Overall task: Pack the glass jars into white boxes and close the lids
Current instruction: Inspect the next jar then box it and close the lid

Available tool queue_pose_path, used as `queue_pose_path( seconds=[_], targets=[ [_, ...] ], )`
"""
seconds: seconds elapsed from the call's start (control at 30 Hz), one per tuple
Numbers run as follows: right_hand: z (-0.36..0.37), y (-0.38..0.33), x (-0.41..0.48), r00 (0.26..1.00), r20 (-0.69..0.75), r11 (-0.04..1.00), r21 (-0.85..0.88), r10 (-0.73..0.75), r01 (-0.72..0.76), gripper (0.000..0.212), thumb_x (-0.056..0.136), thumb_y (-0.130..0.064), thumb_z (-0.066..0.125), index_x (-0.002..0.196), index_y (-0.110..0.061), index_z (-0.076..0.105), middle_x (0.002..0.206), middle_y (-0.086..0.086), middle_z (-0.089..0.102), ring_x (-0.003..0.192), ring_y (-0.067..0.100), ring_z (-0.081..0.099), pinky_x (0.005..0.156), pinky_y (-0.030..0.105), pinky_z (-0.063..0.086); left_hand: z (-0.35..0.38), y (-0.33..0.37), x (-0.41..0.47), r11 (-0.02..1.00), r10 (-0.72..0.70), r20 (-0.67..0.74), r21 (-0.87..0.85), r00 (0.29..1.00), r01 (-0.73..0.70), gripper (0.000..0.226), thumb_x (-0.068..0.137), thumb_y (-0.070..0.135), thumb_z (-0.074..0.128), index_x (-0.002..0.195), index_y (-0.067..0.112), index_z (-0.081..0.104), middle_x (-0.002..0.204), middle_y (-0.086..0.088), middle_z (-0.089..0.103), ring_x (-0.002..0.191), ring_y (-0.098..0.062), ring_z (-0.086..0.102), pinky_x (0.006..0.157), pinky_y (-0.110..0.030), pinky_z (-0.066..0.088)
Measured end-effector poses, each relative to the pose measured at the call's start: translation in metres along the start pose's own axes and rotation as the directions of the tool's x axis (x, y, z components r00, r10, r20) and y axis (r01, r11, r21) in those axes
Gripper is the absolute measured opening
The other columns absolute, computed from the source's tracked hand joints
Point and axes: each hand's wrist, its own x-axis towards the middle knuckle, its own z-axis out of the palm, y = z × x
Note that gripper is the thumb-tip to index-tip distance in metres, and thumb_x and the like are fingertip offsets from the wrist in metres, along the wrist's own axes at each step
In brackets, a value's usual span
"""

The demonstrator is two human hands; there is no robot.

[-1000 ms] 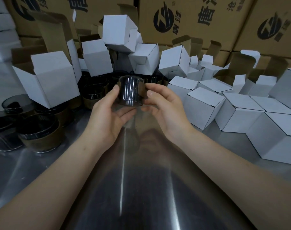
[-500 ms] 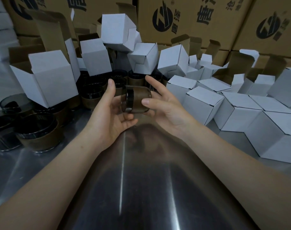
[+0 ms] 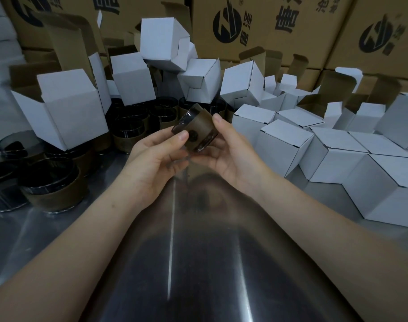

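You hold the glass jar (image 3: 196,130) tilted in the air, to the right of the open white box (image 3: 68,112). Your left hand (image 3: 151,163) pinches the jar's dark rim end, thumb on top and fingers curled beneath. Your right hand (image 3: 230,156) grips the brown-banded side, thumb above and fingers cupped below. More jars (image 3: 52,184) stand beneath and beside the open white box on the metal table (image 3: 198,275). Closed white boxes (image 3: 284,147) lie well to its right, beyond the held jar.
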Motion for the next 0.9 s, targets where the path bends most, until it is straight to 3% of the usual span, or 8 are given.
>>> queue_pose_path(
  seconds=[0.07,0.13,0.27,0.47,0.57,0.67,0.83,0.9],
  targets=[
    [-0.001,0.0,0.0,1.0,0.013,0.999,0.024,0.023,-0.023,0.035,0.098,-0.042,0.053,0.109,-0.011,0.068,0.099,0.019,0.072,0.086,0.03,0.072,0.076,0.039,0.059,0.0,0.0,0.0,1.0,0.016,-0.032,0.004,0.999,-0.016,0.029,0.076,0.028,0.07,0.104,0.021,0.073,0.107,-0.003,0.075,0.097,-0.015,0.072,0.069,-0.022,0.056],
    [0.0,-0.001,-0.001,0.998,0.023,0.998,0.032,0.056,-0.056,0.045,0.099,-0.045,0.049,0.117,-0.007,0.063,0.098,0.018,0.073,0.082,0.029,0.073,0.071,0.036,0.059,0.0,0.001,0.0,1.0,0.023,-0.067,0.001,0.998,-0.023,0.037,0.076,0.029,0.07,0.111,0.017,0.068,0.11,-0.004,0.074,0.103,-0.018,0.07,0.073,-0.026,0.057],
    [0.003,-0.001,-0.003,0.985,0.079,0.988,-0.024,0.152,-0.15,0.062,0.099,-0.055,0.04,0.125,-0.002,0.059,0.098,0.021,0.072,0.079,0.029,0.073,0.067,0.033,0.059,0.002,0.001,0.0,0.999,0.032,-0.116,-0.03,0.993,-0.036,0.038,0.074,0.031,0.072,0.108,0.015,0.063,0.104,-0.006,0.072,0.094,-0.019,0.071,0.073,-0.031,0.057],
    [0.005,0.001,-0.001,0.992,0.023,0.983,-0.137,0.122,-0.118,0.056,0.099,-0.051,0.043,0.123,-0.002,0.059,0.092,0.016,0.068,0.071,0.025,0.066,0.069,0.038,0.059,0.004,0.002,0.0,0.998,0.053,-0.178,-0.007,0.983,-0.055,0.04,0.07,0.041,0.075,0.1,0.018,0.063,0.114,-0.01,0.071,0.104,-0.024,0.069,0.082,-0.035,0.056],
    [0.004,0.002,0.0,0.999,-0.001,0.985,-0.166,0.042,-0.042,0.051,0.099,-0.041,0.05,0.13,0.0,0.056,0.099,0.018,0.066,0.087,0.029,0.065,0.081,0.047,0.056,0.005,0.004,0.0,0.997,0.075,-0.231,0.002,0.97,-0.076,0.04,0.067,0.04,0.074,0.099,0.019,0.063,0.105,-0.006,0.074,0.098,-0.022,0.072,0.076,-0.031,0.057],
    [0.003,0.004,-0.003,0.998,0.07,0.981,-0.193,-0.009,0.023,0.05,0.097,-0.035,0.057,0.13,0.002,0.056,0.124,0.03,0.06,0.111,0.041,0.06,0.101,0.058,0.044,0.01,0.004,-0.003,0.993,0.12,-0.276,0.047,0.954,-0.111,0.052,0.061,0.035,0.078,0.106,0.014,0.062,0.089,0.0,0.076,0.088,-0.017,0.074,0.067,-0.025,0.057],
    [0.001,0.009,-0.004,0.995,0.098,0.963,-0.266,-0.025,0.051,0.058,0.075,-0.032,0.075,0.124,-0.005,0.061,0.125,0.019,0.065,0.12,0.036,0.06,0.106,0.058,0.043,0.015,-0.001,-0.004,0.97,0.201,-0.313,0.196,0.928,-0.144,0.053,0.06,0.037,0.078,0.107,0.016,0.063,0.093,0.004,0.074,0.095,-0.015,0.071,0.086,-0.039,0.057],
    [-0.001,0.01,-0.003,0.995,0.098,0.969,-0.242,-0.028,0.052,0.057,0.074,-0.027,0.077,0.123,-0.004,0.062,0.122,0.02,0.066,0.119,0.036,0.06,0.106,0.056,0.043,0.016,0.0,-0.006,0.938,0.26,-0.299,0.306,0.918,-0.166,0.04,0.073,0.035,0.075,0.107,0.016,0.065,0.097,0.005,0.071,0.096,-0.01,0.069,0.087,-0.033,0.056]
  ],
)
